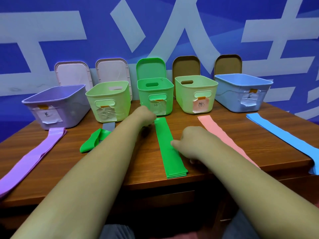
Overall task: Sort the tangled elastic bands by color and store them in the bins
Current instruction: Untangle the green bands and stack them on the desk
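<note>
Green bands [165,152] flat — left hand [146,116] fingers curled on far end, right hand [191,140] pinching edge

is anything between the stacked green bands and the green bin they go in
Nothing visible. The green bin stands open beyond the far end of the stacked green bands, its lid upright behind it. The left hand grips that end; the right hand touches their right edge.

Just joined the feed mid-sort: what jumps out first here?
Five open bins line the back of the table, bands laid out before them: purple bands far left, pink bands and blue bands right. In the middle, the left hand holds the far end of stacked green bands; the right hand touches their side.
</note>
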A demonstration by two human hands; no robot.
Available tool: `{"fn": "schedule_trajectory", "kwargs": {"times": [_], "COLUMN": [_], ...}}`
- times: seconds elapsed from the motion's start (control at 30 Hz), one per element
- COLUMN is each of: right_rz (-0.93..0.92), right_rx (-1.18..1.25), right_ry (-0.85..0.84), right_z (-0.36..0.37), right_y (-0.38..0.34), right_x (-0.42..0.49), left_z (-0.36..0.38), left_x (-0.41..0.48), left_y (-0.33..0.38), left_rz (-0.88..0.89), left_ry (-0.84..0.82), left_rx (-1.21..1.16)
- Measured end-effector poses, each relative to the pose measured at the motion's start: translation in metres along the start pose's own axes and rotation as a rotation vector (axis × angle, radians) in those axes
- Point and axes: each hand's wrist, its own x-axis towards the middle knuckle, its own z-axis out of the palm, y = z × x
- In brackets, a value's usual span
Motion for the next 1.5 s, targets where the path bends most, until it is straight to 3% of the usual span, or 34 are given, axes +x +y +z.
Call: {"fn": "schedule_trajectory", "kwargs": {"times": [0.1,0.23,0.37,0.5,0.77,0.97,1.5], "right_rz": [-0.056,-0.236,-0.412,-0.525,-0.558,-0.58,-0.598], "right_rx": [0.1,0.169,0.226,0.191,0.194,0.326,0.455], "right_ry": [0.105,0.203,0.15,0.032,-0.104,-0.184,-0.179], "right_z": [0.004,0.013,0.021,0.024,0.033,0.036,0.045], "right_y": [-0.007,-0.032,-0.061,-0.081,-0.085,-0.074,-0.063], "right_x": [0.016,0.028,0.048,0.065,0.1,0.108,0.11], "left_z": [-0.034,-0.086,-0.11,-0.108,-0.109,-0.114,-0.093], "left_x": [-0.018,-0.034,-0.047,-0.053,-0.055,-0.049,-0.057], "left_y": [-0.011,-0.053,-0.094,-0.117,-0.129,-0.134,-0.144], "left_rz": [0.099,0.224,0.235,0.29,0.426,0.462,0.619], "left_ry": [-0.09,-0.161,-0.17,-0.155,-0.018,0.008,0.131], "left_rx": [-0.019,0.293,0.513,0.524,0.416,0.399,0.454]}}
